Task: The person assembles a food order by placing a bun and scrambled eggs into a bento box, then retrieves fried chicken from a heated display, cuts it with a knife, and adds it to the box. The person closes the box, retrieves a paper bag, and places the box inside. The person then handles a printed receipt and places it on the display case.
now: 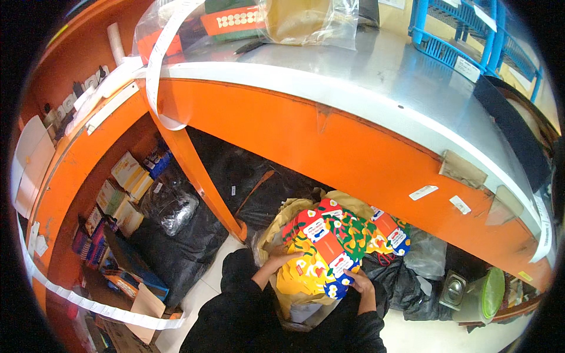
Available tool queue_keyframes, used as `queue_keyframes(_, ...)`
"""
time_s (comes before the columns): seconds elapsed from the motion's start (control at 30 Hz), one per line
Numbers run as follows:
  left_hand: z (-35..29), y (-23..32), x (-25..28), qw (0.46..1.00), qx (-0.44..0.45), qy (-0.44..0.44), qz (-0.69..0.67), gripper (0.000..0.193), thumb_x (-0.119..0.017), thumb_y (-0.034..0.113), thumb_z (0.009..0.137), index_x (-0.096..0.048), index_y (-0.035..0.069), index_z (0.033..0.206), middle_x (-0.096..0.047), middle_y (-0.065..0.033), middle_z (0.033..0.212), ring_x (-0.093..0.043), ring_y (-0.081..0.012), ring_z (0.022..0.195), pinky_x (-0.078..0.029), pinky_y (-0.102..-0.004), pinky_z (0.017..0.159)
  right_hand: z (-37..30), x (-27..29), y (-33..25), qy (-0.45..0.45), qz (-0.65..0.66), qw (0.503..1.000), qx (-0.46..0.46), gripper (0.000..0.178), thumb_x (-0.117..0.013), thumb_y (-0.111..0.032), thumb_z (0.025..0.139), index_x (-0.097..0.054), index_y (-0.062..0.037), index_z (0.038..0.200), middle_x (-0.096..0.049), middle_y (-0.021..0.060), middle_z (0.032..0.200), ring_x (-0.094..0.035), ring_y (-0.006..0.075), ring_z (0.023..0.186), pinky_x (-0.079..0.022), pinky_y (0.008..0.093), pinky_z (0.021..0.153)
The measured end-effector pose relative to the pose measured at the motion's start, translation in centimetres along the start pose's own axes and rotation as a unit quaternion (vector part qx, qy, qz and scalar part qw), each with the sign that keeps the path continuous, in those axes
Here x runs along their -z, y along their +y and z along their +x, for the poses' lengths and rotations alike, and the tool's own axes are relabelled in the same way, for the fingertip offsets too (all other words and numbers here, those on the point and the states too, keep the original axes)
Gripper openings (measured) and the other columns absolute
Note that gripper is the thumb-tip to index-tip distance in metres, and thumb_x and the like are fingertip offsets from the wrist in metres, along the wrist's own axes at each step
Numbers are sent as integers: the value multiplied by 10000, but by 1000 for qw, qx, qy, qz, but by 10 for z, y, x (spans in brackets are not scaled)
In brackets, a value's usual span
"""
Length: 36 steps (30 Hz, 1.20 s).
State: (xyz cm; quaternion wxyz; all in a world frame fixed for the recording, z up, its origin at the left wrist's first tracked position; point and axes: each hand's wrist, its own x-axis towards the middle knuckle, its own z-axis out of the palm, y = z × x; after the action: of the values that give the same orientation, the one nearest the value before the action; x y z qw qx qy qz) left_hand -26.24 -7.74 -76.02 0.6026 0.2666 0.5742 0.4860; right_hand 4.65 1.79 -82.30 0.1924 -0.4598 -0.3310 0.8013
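Observation:
A stack of brightly printed flat packaging point(326, 247), in red, green, yellow and blue, lies in front of me low under the counter. My left hand point(278, 257) is at its left edge, with the fingers over the yellow part. At the near right corner, my right hand point(360, 282) grips the blue part, thumb and fingers at the edge. Beneath and around the stack is a crumpled brown paper wrapping point(275, 235), with clear plastic by it. More of the same printed packaging point(389, 232) sits just to the right.
An orange counter point(282, 129) with a metal top overhangs the stack, and its orange leg point(203, 188) stands at left. Black plastic bags point(406, 282), a metal container point(453, 290) and a green-lidded tub point(491, 294) are at right. A paper label strip point(106, 309) trails at left.

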Motion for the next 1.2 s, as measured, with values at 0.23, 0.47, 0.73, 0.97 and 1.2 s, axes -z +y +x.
queue_keyframes(0.23,-24,-19,-2,992,-83,67,71,639,-792,192,705,-490,33,1245,-591,-69,1152,-574,-156,1019,-458,-282,872,-26,-15,-2,14,-2,985,175,565,-727,-3,719,-464,-41,1218,-595,63,1102,-585,184,984,-479,330,863)
queue_keyframes(0.47,-50,35,11,970,-220,40,100,648,-810,80,668,-467,0,1212,-570,-76,1137,-544,-145,1046,-446,-305,916,-47,-44,-67,65,-161,934,313,596,-745,-15,687,-450,-23,1204,-570,47,1104,-546,159,997,-445,304,881)
queue_keyframes(0.73,-47,40,-2,963,-264,44,30,571,-782,-5,675,-501,-1,1172,-581,-80,1135,-583,-164,1004,-486,-302,893,-31,-67,-44,2,-213,923,320,639,-738,-35,735,-370,-5,1257,-538,71,1160,-517,181,1059,-412,313,937)
queue_keyframes(0.97,-24,47,7,938,-344,35,34,719,-808,47,655,-405,9,1250,-536,-79,1177,-511,-163,1096,-415,-311,946,-47,-79,-79,19,-192,929,317,719,-793,-106,698,-374,14,1269,-510,96,1201,-508,175,1074,-422,312,927)
queue_keyframes(1.2,-27,41,0,945,-321,60,11,699,-821,50,631,-417,33,1202,-538,-72,1134,-518,-163,1076,-416,-301,948,-57,-89,-75,48,-144,929,339,750,-832,-115,631,-411,-11,1243,-528,81,1178,-514,184,1064,-423,314,925)
